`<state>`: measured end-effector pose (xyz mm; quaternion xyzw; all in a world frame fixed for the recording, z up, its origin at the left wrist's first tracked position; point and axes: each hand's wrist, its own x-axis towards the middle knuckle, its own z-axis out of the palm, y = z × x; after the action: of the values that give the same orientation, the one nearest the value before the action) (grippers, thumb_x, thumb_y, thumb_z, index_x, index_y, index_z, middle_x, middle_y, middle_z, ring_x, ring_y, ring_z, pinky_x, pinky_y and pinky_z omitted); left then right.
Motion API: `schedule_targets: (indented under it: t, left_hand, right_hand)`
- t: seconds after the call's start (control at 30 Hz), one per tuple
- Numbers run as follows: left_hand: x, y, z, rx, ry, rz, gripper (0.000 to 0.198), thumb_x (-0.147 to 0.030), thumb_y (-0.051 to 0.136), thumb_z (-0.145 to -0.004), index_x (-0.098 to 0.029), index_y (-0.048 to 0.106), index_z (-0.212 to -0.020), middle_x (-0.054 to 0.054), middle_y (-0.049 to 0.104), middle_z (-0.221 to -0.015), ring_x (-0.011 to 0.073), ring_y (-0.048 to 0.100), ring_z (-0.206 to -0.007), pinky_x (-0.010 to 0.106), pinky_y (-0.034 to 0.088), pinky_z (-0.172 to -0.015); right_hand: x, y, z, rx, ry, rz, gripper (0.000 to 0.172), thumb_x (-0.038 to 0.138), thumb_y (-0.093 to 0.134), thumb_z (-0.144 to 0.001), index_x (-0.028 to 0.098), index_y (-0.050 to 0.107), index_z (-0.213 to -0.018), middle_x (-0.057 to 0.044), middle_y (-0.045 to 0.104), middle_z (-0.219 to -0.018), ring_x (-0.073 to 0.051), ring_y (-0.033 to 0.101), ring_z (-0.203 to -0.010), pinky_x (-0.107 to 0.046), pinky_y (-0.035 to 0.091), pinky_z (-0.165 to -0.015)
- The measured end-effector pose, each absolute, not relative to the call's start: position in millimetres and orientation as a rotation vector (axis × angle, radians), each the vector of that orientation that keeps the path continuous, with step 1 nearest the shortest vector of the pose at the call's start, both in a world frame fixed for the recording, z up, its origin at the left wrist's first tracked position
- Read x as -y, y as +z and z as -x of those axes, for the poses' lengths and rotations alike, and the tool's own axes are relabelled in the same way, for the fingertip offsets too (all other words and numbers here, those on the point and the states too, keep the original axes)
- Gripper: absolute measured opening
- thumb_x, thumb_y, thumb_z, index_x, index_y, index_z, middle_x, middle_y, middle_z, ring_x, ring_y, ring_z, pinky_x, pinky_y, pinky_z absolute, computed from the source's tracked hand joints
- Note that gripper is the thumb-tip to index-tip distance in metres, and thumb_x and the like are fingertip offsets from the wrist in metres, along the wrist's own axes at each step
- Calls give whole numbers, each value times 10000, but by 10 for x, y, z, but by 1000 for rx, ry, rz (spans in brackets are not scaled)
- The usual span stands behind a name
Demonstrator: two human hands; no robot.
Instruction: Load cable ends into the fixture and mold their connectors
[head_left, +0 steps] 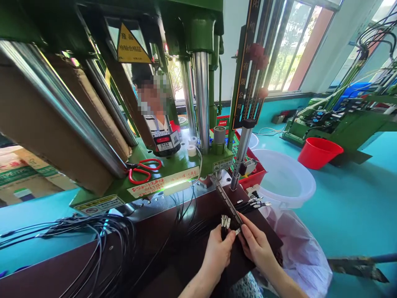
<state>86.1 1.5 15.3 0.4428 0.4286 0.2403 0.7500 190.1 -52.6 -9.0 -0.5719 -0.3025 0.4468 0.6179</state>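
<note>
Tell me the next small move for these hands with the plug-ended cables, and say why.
Probably the right hand should pick one plug from the bunch of cable ends pinched in the left hand and lay it by the metal strip on the dark worktable. The right fingers already touch the bunch's tips, and other plug ends lie beyond the strip.

We are seeing a small bundle of black cables with metal plug tips [225, 222] standing upright (tips pointing up, silver and shiny), sitting over the dark brown bench, their black leads trailing away leftward.
</note>
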Motion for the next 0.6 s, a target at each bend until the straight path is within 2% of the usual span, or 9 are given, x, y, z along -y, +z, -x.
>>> schedule_targets:
  t: [0.1, 0.23, 0.3, 0.4, 0.6]
  left_hand:
    - [-37, 102, -838, -915, 509, -967, 462, -599, 609, -605, -203, 385, -682, -138, 267, -371, 14, 179, -271, 153, 156, -264]
    - [-112, 69, -822, -942, 655, -1022, 492, -671, 497, -653, -198, 408, -756, -122, 328, -407, 28, 261, -273, 151, 212, -271]
    - [-144, 77, -824, -990, 700, -980, 507, -675, 506, -640, -211, 403, -814, -135, 316, -412, 23, 238, -271, 141, 172, -270]
    - [-145, 108, -837, -975, 556, -949, 501, -652, 572, -595, -215, 397, -766, -149, 272, -379, 13, 174, -266, 142, 105, -269]
    - [-93, 161, -835, -945, 483, -923, 478, -618, 614, -571, -204, 404, -684, -143, 271, -347, 10, 165, -260, 156, 88, -275]
  right_hand:
    - [541, -118, -1864, 795, 953, 1354, 508, 481, 541, -795, 238, 496, -1238, 30, 484, -571, -101, 422, -497, -213, 396, -454]
    - [548, -78, -1872, 688, 1050, 1314, 490, 500, 562, -775, 211, 546, -1170, 28, 498, -602, -64, 363, -452, -177, 294, -389]
    - [549, -35, -1892, 597, 1098, 1281, 523, 519, 601, -734, 200, 552, -1146, 37, 481, -571, -46, 327, -404, -162, 221, -343]
    - [551, 4, -1918, 527, 1149, 1269, 606, 538, 622, -704, 195, 505, -1190, 73, 410, -493, -23, 254, -334, -148, 131, -308]
    - [540, -62, -1946, 550, 1187, 1280, 641, 545, 625, -699, 179, 503, -1211, 77, 389, -469, -14, 263, -321, -133, 134, -302]
